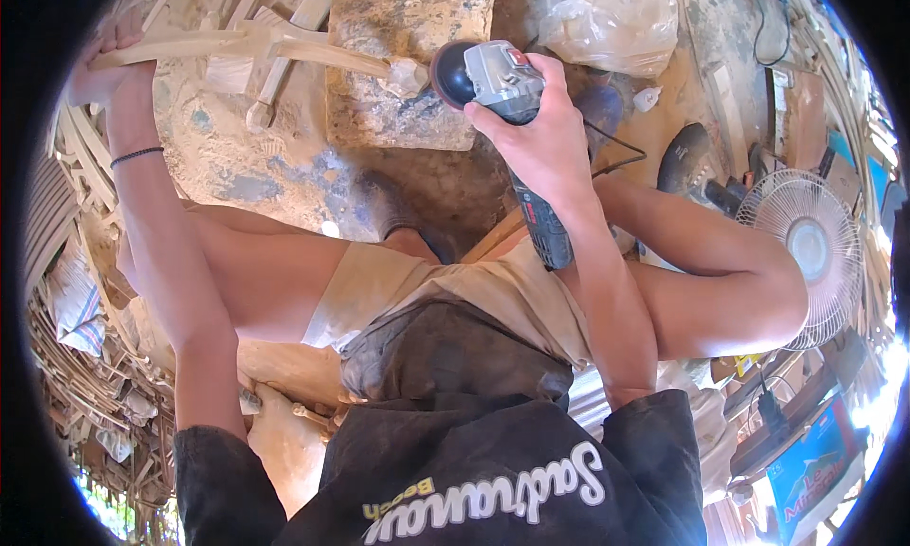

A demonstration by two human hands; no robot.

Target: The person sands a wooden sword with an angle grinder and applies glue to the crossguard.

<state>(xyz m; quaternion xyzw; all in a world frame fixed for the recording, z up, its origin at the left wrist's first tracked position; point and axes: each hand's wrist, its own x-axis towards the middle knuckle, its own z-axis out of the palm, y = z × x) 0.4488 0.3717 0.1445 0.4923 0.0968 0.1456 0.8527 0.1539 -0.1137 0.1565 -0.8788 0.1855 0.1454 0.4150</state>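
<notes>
My right hand [552, 143] is wrapped round the body of a grey and dark angle grinder [502, 77], its cord trailing off to the right. On the grinder's head sits a round dark sanding disc [453, 75], close beside the knobbed end of a long pale carved wooden piece [346, 57]. Whether disc and wood touch, I cannot tell. At the far left, my left hand [116, 64] grips the other end of this wooden piece, fingers closed round it. The knobbed end lies over a worn, dusty block [408, 119] between my feet.
More wooden parts [275, 83] lie on the dusty floor beyond the held piece. A clear plastic bag [607, 20] stands behind the grinder. To my right are a dark shoe [684, 157], a caged fan [808, 247] and a blue carton [815, 470]. Stacked wood strips [90, 375] fill the left.
</notes>
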